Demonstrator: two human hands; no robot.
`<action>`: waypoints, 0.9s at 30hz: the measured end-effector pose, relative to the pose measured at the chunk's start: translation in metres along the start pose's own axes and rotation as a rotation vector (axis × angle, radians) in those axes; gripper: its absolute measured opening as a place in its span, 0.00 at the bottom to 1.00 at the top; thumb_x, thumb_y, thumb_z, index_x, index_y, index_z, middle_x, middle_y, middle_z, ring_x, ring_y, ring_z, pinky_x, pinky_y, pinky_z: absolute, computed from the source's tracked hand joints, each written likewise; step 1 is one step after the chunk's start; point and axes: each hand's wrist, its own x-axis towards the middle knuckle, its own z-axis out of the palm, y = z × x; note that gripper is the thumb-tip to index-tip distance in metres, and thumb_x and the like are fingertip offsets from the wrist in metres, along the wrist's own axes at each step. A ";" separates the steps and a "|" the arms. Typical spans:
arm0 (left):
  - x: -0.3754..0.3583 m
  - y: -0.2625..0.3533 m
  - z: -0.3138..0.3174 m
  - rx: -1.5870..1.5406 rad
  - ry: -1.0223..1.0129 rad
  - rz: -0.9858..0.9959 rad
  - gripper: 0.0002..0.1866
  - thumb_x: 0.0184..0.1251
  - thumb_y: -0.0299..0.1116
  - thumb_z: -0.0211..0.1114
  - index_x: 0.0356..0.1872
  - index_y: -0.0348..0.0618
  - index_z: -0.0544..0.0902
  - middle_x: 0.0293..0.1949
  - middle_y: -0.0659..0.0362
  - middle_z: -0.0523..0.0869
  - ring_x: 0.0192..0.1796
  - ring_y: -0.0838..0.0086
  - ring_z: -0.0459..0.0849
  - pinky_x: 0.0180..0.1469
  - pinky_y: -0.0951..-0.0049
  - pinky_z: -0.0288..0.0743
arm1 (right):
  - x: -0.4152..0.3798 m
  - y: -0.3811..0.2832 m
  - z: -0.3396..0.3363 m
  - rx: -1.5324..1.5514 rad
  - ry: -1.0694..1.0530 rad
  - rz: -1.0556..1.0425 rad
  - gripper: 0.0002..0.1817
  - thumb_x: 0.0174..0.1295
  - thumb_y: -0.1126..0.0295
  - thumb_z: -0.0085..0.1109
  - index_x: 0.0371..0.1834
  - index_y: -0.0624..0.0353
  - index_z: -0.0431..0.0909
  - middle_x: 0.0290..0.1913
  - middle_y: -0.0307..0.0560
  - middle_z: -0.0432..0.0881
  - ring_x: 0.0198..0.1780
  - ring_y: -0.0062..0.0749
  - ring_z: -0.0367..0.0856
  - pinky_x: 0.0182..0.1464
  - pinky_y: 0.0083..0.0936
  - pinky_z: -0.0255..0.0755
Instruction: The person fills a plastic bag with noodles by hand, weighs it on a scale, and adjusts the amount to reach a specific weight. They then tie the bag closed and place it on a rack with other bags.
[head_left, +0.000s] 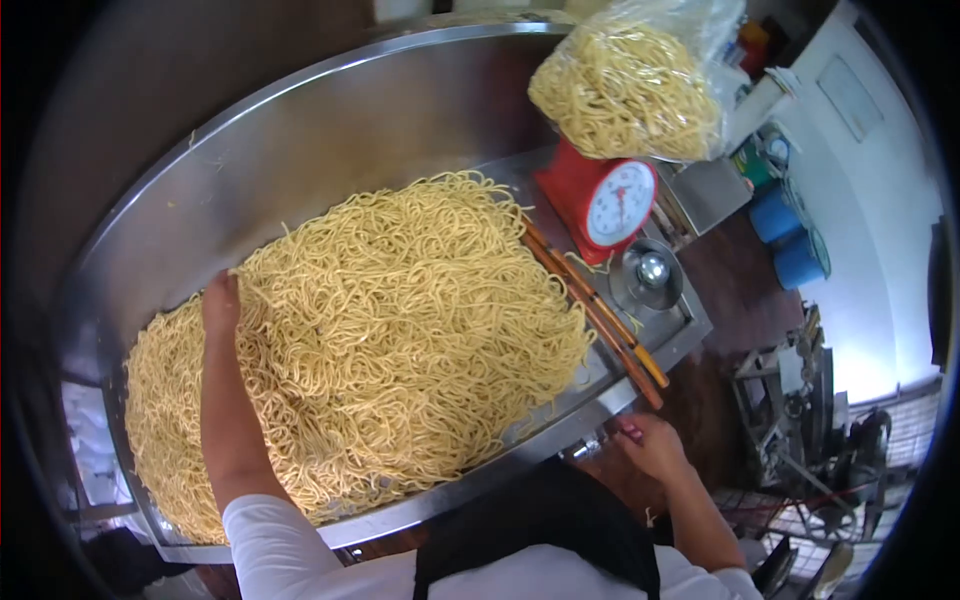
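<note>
A wide heap of yellow noodles (pixel 400 320) covers much of the large metal tray (pixel 370 100). My left hand (pixel 221 303) reaches to the far left part of the heap, its fingers hidden from view at the noodles. Outside the tray's near edge, at the lower right, my right hand (pixel 650 445) is closed, with something small and pinkish at its fingertips that I cannot make out. Long wooden sticks (pixel 600 315) lie along the right side of the noodles. A red scale (pixel 610 200) carries a clear bag of noodles (pixel 625 90).
Beside the scale sits a round metal bowl (pixel 645 275) with a shiny knob-like piece in it. Blue buckets (pixel 800 258) stand on the floor at the right. Metal machinery (pixel 815 430) is at the lower right, and a raised rim bounds the tray.
</note>
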 end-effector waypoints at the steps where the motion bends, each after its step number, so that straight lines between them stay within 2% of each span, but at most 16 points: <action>1: 0.004 0.006 -0.013 -0.441 -0.044 -0.370 0.13 0.68 0.41 0.54 0.39 0.40 0.78 0.32 0.52 0.84 0.29 0.62 0.82 0.29 0.63 0.73 | 0.005 -0.002 -0.004 -0.025 -0.046 -0.028 0.18 0.56 0.59 0.65 0.48 0.55 0.82 0.43 0.50 0.85 0.43 0.41 0.85 0.46 0.34 0.78; 2: 0.009 0.012 -0.027 -0.883 -0.099 -0.736 0.13 0.69 0.42 0.54 0.35 0.43 0.76 0.27 0.57 0.82 0.21 0.70 0.78 0.22 0.70 0.69 | 0.008 -0.006 -0.008 -0.017 -0.033 -0.017 0.18 0.56 0.59 0.65 0.48 0.55 0.82 0.43 0.50 0.85 0.43 0.41 0.85 0.46 0.34 0.78; 3: 0.012 0.016 -0.039 -0.891 -0.104 -0.716 0.13 0.69 0.42 0.54 0.35 0.43 0.76 0.27 0.57 0.82 0.21 0.70 0.78 0.22 0.70 0.69 | 0.010 -0.009 -0.012 -0.015 -0.019 -0.048 0.19 0.57 0.58 0.65 0.49 0.54 0.82 0.43 0.49 0.85 0.43 0.41 0.85 0.46 0.34 0.78; 5: 0.012 0.020 -0.065 -1.034 0.014 -0.675 0.12 0.70 0.44 0.53 0.31 0.49 0.73 0.21 0.66 0.72 0.16 0.82 0.65 0.18 0.78 0.59 | 0.011 -0.008 -0.019 -0.020 -0.023 -0.067 0.19 0.58 0.58 0.64 0.50 0.54 0.81 0.44 0.49 0.85 0.45 0.40 0.85 0.48 0.34 0.78; 8: 0.012 0.036 -0.119 -1.097 0.130 -0.588 0.13 0.72 0.44 0.53 0.30 0.49 0.72 0.20 0.67 0.68 0.17 0.82 0.65 0.19 0.78 0.59 | 0.006 0.007 -0.023 0.064 0.017 -0.126 0.19 0.58 0.59 0.64 0.51 0.55 0.81 0.45 0.49 0.85 0.45 0.39 0.85 0.49 0.33 0.78; 12: 0.012 0.052 -0.157 -0.881 0.081 -0.555 0.13 0.74 0.43 0.53 0.33 0.47 0.74 0.22 0.66 0.71 0.20 0.82 0.67 0.21 0.78 0.60 | -0.011 0.040 -0.018 0.122 0.023 -0.125 0.19 0.58 0.59 0.64 0.50 0.56 0.81 0.45 0.48 0.85 0.46 0.39 0.85 0.50 0.33 0.78; 14: 0.002 0.059 -0.165 -0.599 0.140 -0.348 0.14 0.76 0.43 0.53 0.38 0.42 0.76 0.26 0.64 0.74 0.26 0.81 0.70 0.27 0.78 0.65 | -0.024 0.054 -0.016 0.152 0.039 -0.090 0.19 0.58 0.60 0.65 0.50 0.57 0.81 0.45 0.48 0.85 0.46 0.37 0.85 0.49 0.32 0.78; 15: -0.003 0.071 -0.172 -0.599 0.142 -0.330 0.14 0.76 0.43 0.53 0.38 0.42 0.76 0.26 0.64 0.74 0.26 0.81 0.70 0.27 0.78 0.65 | -0.028 0.064 -0.010 0.166 0.049 -0.086 0.19 0.58 0.60 0.65 0.50 0.57 0.81 0.45 0.48 0.85 0.46 0.37 0.85 0.49 0.32 0.78; 17: -0.019 0.106 -0.182 -0.448 0.057 -0.148 0.18 0.75 0.46 0.52 0.45 0.40 0.79 0.31 0.63 0.79 0.33 0.80 0.73 0.34 0.76 0.69 | -0.036 0.090 0.003 0.350 0.062 -0.134 0.19 0.58 0.61 0.66 0.50 0.57 0.81 0.44 0.47 0.85 0.45 0.34 0.85 0.48 0.30 0.79; 19: -0.039 0.152 -0.170 -0.674 -0.098 -0.088 0.17 0.74 0.44 0.53 0.47 0.41 0.80 0.37 0.62 0.84 0.36 0.79 0.76 0.37 0.75 0.70 | -0.045 0.092 -0.001 0.450 0.075 -0.145 0.19 0.58 0.61 0.66 0.50 0.57 0.81 0.43 0.47 0.85 0.44 0.33 0.85 0.47 0.29 0.79; 21: -0.077 0.255 -0.183 -0.829 -0.192 -0.186 0.17 0.73 0.44 0.52 0.47 0.41 0.81 0.43 0.61 0.86 0.38 0.79 0.78 0.37 0.76 0.70 | -0.051 0.091 -0.007 0.548 0.130 -0.218 0.19 0.58 0.61 0.67 0.51 0.57 0.80 0.42 0.47 0.84 0.42 0.32 0.85 0.47 0.28 0.79; 22: -0.096 0.304 -0.191 -0.940 -0.280 -0.131 0.18 0.70 0.40 0.52 0.49 0.39 0.81 0.42 0.60 0.85 0.41 0.78 0.79 0.42 0.77 0.70 | -0.054 0.090 -0.010 0.551 0.172 -0.268 0.20 0.58 0.61 0.67 0.51 0.57 0.80 0.42 0.47 0.84 0.41 0.32 0.84 0.46 0.28 0.79; 24: -0.136 0.390 -0.190 -1.151 -0.430 -0.011 0.16 0.66 0.37 0.50 0.44 0.39 0.82 0.43 0.58 0.86 0.41 0.76 0.79 0.42 0.76 0.71 | -0.059 0.091 -0.012 0.654 0.191 -0.339 0.22 0.58 0.60 0.67 0.55 0.56 0.78 0.46 0.48 0.83 0.41 0.33 0.84 0.46 0.29 0.79; 26: -0.173 0.465 -0.185 -1.300 -0.582 0.121 0.15 0.66 0.36 0.50 0.40 0.35 0.80 0.43 0.52 0.86 0.41 0.72 0.82 0.42 0.75 0.72 | -0.070 0.089 -0.022 0.629 0.310 -0.405 0.31 0.57 0.60 0.67 0.64 0.54 0.71 0.52 0.50 0.79 0.40 0.35 0.83 0.45 0.31 0.78; 27: -0.194 0.500 -0.181 -1.467 -0.716 0.044 0.14 0.66 0.35 0.52 0.40 0.34 0.79 0.43 0.50 0.86 0.41 0.70 0.83 0.44 0.74 0.73 | -0.080 0.088 -0.031 0.675 0.352 -0.407 0.34 0.57 0.61 0.67 0.67 0.54 0.66 0.55 0.51 0.77 0.40 0.35 0.83 0.44 0.31 0.78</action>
